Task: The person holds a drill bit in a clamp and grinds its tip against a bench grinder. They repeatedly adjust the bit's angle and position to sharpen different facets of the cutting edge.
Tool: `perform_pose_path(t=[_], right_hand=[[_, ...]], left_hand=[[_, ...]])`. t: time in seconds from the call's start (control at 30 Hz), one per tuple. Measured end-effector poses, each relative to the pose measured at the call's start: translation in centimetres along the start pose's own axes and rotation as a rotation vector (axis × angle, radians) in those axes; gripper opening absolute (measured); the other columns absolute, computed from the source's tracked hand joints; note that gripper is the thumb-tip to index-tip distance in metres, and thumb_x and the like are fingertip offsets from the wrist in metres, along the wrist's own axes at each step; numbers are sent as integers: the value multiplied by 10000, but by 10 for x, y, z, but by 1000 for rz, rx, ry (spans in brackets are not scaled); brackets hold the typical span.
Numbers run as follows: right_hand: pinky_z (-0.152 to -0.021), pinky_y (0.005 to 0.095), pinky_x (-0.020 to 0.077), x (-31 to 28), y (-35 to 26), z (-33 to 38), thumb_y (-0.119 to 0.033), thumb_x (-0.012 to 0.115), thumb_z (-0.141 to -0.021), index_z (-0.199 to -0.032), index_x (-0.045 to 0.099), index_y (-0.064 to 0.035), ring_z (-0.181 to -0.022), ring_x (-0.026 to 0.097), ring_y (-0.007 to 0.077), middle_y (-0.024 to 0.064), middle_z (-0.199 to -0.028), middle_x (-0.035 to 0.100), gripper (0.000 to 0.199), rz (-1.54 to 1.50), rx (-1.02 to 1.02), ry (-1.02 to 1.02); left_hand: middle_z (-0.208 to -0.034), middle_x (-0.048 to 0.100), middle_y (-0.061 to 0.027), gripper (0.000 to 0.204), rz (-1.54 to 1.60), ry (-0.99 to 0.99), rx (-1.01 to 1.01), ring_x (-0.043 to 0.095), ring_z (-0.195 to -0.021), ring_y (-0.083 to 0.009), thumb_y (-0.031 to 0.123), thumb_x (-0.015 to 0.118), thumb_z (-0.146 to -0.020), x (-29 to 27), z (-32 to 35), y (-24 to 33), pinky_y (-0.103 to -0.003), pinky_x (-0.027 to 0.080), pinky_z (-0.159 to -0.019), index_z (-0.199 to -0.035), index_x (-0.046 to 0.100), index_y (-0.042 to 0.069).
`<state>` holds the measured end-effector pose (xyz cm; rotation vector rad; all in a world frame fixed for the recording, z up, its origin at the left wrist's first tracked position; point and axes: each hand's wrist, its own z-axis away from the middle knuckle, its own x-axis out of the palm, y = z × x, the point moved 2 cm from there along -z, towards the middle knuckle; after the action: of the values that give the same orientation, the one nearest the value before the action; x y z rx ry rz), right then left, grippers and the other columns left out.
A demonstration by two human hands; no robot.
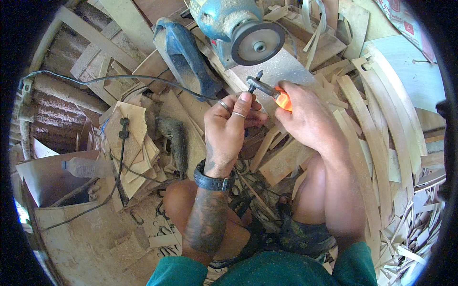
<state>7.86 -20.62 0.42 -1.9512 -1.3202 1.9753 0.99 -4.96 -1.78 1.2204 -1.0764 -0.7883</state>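
My left hand point(225, 126) is closed, with thumb and fingers pinching a small dark metal piece point(251, 89) upright. Its kind is too small to tell; the upper end looks pointed. In my right hand point(310, 117) is a pair of pliers with orange handles point(283, 98), their metal head at the upper part of the piece. Both hands are raised in front of a blue bench grinder point(217, 19), just below its round grinding wheel point(267, 39). Whether the wheel turns cannot be told from this single picture.
A dusty blue tool point(179, 59) lies left of the grinder, with a dark cable point(143, 77) running past it. Curved wooden strips point(367, 138) pile up on the right. Thin wooden pieces point(131, 121) and a plastic bottle point(87, 168) lie at left.
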Motion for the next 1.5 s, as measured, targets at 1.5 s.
perform_pose_path(t=[1.5], right_hand=[[-863,509,489,22,-2,-33,-144,648,-818,-1027,606,45,-974,626,443,274,-966,653,285,67,50,-28]], left_hand=[[-876,668,-84,298,216,-41,-150,668,-714,-182,275,511,-1049,-20,-38,-33,-332,581,-687,-1051,615,-4]])
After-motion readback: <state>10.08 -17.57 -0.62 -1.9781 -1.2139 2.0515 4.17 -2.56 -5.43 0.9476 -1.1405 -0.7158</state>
